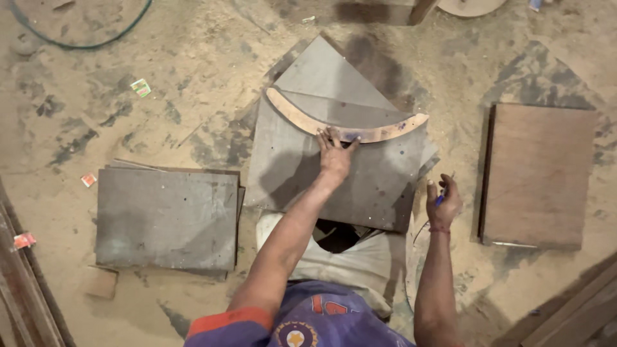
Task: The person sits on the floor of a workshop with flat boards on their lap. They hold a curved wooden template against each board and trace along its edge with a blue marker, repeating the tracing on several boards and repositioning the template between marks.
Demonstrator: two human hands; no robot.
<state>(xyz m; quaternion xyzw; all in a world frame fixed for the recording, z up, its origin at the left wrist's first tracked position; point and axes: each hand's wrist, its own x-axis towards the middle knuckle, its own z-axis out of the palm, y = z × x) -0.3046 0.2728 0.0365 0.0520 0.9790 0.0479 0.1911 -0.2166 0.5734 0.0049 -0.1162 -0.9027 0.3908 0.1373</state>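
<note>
A curved brown wooden template (302, 120) lies on a grey board (302, 167) in the middle of the sawdust floor. My left hand (334, 153) presses flat on the board, fingertips touching the lower edge of the curved piece. Off the board's right edge, my right hand (443, 202) is raised and closed around a small blue pen (440, 198). A second grey sheet (324, 77) sits angled under the curved piece.
A stack of grey boards (167, 218) lies at the left. A brown plywood panel (540, 173) lies at the right. A green hose (96, 40) curves at top left. Wooden planks (572, 315) run along the bottom right, and paper scraps dot the floor.
</note>
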